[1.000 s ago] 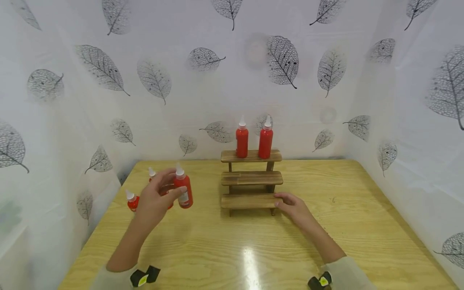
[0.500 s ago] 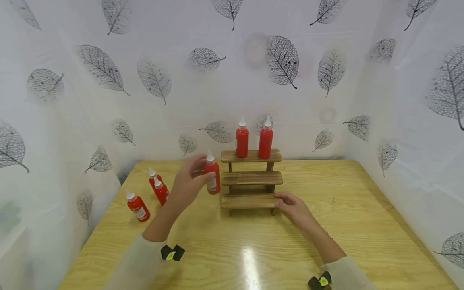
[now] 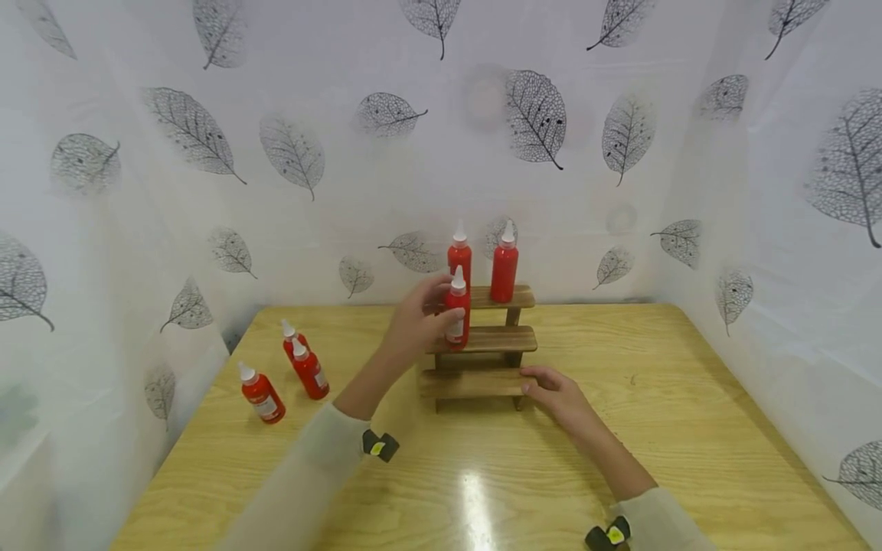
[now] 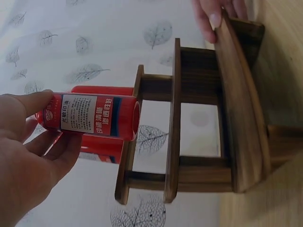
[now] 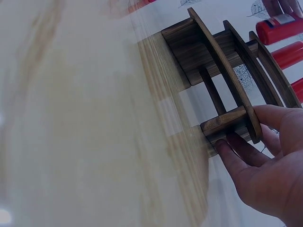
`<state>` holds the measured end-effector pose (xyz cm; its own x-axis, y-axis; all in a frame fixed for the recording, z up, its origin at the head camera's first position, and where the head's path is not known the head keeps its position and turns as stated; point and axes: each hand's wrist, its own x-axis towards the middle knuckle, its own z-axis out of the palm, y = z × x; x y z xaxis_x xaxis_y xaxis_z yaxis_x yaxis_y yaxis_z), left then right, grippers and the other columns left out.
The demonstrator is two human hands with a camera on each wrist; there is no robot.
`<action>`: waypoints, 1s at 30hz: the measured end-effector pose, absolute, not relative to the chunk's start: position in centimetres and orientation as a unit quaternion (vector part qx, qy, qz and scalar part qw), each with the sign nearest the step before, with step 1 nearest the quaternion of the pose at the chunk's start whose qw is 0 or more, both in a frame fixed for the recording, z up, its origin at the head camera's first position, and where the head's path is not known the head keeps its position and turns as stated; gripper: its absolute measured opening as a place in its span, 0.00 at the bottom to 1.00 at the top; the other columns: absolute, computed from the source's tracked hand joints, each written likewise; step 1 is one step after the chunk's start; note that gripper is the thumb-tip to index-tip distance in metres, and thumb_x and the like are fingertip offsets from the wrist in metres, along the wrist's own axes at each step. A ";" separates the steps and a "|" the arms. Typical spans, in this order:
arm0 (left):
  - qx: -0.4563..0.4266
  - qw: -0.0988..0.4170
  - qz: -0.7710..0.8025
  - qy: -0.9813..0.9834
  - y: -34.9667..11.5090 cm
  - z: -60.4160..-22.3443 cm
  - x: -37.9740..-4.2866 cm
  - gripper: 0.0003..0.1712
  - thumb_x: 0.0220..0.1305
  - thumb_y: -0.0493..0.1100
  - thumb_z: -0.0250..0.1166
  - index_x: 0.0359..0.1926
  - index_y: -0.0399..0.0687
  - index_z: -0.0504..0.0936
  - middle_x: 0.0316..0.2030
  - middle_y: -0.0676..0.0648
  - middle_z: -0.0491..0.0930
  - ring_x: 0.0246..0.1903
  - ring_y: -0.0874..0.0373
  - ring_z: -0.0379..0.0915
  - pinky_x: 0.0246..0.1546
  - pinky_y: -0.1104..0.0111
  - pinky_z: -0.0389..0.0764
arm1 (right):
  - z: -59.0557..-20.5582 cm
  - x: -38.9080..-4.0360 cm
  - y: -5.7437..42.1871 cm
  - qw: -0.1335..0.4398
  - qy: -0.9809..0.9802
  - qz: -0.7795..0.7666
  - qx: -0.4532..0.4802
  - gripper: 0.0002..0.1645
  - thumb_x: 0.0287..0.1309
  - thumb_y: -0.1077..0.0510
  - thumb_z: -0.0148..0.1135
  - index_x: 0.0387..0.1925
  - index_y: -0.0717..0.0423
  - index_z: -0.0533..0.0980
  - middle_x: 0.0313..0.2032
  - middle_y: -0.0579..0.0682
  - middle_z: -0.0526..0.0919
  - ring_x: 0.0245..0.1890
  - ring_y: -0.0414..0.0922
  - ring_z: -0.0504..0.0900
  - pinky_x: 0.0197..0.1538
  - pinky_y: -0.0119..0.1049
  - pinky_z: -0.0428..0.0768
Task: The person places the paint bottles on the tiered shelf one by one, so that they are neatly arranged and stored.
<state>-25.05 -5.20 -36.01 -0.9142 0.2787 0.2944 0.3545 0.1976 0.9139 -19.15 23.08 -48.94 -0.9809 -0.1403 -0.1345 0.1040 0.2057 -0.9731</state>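
The held red bottle (image 3: 457, 325) is shifted rightward by the left hand (image 3: 413, 315) and is seen higher in the head view. At 1.0 s ago it is seen over the left of the tabletop (image 3: 420, 497); at 0.5 s ago, at the left end of the wooden stand (image 3: 475, 383); now it is held before the middle tier (image 3: 499, 339). The lower part of the top-left bottle (image 3: 458, 256) is now covered. The three bottles (image 3: 311, 375) at left, partly hidden earlier, are no longer blocked by hand or arm.

Three bottles (image 3: 311, 376) on the table (image 3: 420, 474) left of the stand (image 3: 492, 339), two bottles (image 3: 504, 274) on top
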 end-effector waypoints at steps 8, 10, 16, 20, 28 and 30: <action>-0.235 0.045 -0.587 -0.774 -2.2 -36.3 -26.2 0.28 0.66 0.44 0.69 0.65 0.54 0.73 0.58 0.48 0.81 0.53 0.53 0.80 0.55 0.60 0.83 | -49.2 -19.2 23.1 0.088 0.776 -0.625 -0.011 0.29 0.66 0.46 0.65 0.64 0.51 0.74 0.69 0.55 0.72 0.74 0.57 0.63 0.74 0.59 0.63; -0.241 0.038 -0.583 -0.775 -1.5 -36.6 -26.6 0.29 0.67 0.44 0.69 0.66 0.53 0.72 0.59 0.46 0.80 0.54 0.53 0.80 0.56 0.59 0.83 | -49.1 -19.2 23.1 0.086 0.778 -0.622 -0.013 0.29 0.66 0.46 0.65 0.65 0.52 0.74 0.69 0.56 0.72 0.73 0.57 0.64 0.73 0.58 0.64; -0.248 0.016 -0.580 -0.776 0.4 -37.0 -26.9 0.27 0.67 0.44 0.68 0.65 0.57 0.72 0.61 0.47 0.79 0.56 0.53 0.79 0.59 0.57 0.81 | -48.9 -19.1 23.0 0.083 0.783 -0.617 -0.007 0.29 0.66 0.46 0.65 0.64 0.51 0.75 0.68 0.55 0.73 0.71 0.55 0.68 0.72 0.55 0.67; -0.243 0.010 -0.588 -0.771 1.3 -37.2 -26.9 0.26 0.66 0.41 0.69 0.64 0.56 0.73 0.60 0.46 0.80 0.57 0.52 0.79 0.59 0.57 0.81 | -48.8 -19.0 23.0 0.083 0.783 -0.616 -0.007 0.29 0.66 0.46 0.65 0.64 0.52 0.75 0.68 0.56 0.74 0.70 0.55 0.69 0.72 0.55 0.68; -0.240 -0.009 -0.593 -0.769 2.2 -37.8 -27.2 0.26 0.68 0.41 0.67 0.65 0.54 0.72 0.61 0.47 0.79 0.60 0.54 0.77 0.62 0.59 0.78 | -48.8 -19.2 23.1 0.083 0.782 -0.617 -0.007 0.29 0.66 0.46 0.64 0.64 0.53 0.75 0.68 0.56 0.73 0.71 0.55 0.68 0.72 0.56 0.67; -0.243 -0.012 -0.590 -0.770 2.3 -37.7 -27.2 0.27 0.69 0.41 0.66 0.66 0.52 0.71 0.62 0.47 0.79 0.61 0.53 0.76 0.63 0.57 0.78 | -48.7 -19.2 23.1 0.083 0.782 -0.618 -0.009 0.28 0.67 0.46 0.64 0.64 0.53 0.75 0.68 0.56 0.73 0.70 0.55 0.68 0.72 0.56 0.67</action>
<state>-27.18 2.27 -37.69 -0.8819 0.3885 0.2672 0.3591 0.1862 0.9145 -19.16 23.11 -48.74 -0.9862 -0.1164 -0.1179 0.0878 0.2365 -0.9677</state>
